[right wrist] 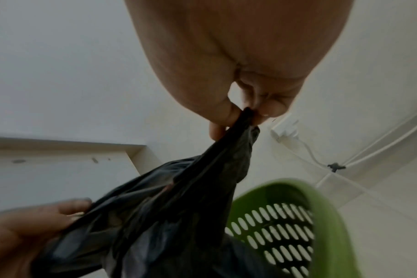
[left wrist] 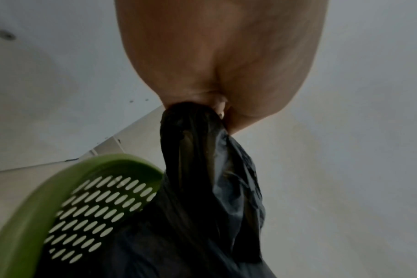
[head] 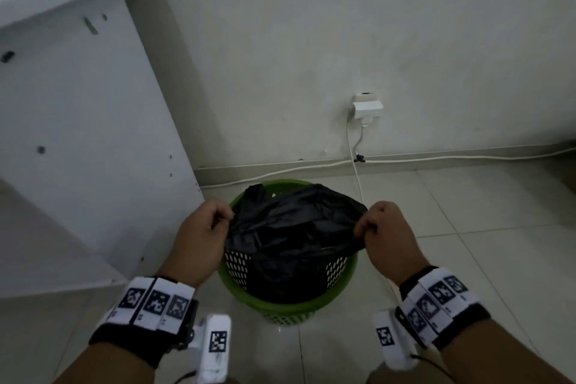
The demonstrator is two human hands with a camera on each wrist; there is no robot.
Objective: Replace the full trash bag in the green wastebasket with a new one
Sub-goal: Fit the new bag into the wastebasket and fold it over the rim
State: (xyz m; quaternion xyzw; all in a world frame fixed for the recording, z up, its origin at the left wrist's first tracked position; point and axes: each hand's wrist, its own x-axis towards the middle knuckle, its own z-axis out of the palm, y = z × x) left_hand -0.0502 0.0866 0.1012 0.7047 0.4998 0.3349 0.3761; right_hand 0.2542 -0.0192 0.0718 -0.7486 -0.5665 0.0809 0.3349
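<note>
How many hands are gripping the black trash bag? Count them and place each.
2. The left hand pinches the black trash bag at its left edge; the right hand pinches its right edge, both above the green wastebasket.

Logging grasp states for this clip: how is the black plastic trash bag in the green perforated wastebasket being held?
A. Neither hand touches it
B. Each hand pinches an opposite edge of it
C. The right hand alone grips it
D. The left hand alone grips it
B: the left hand and the right hand each pinch a gathered edge of the black plastic trash bag, on opposite sides above the green perforated wastebasket.
</note>
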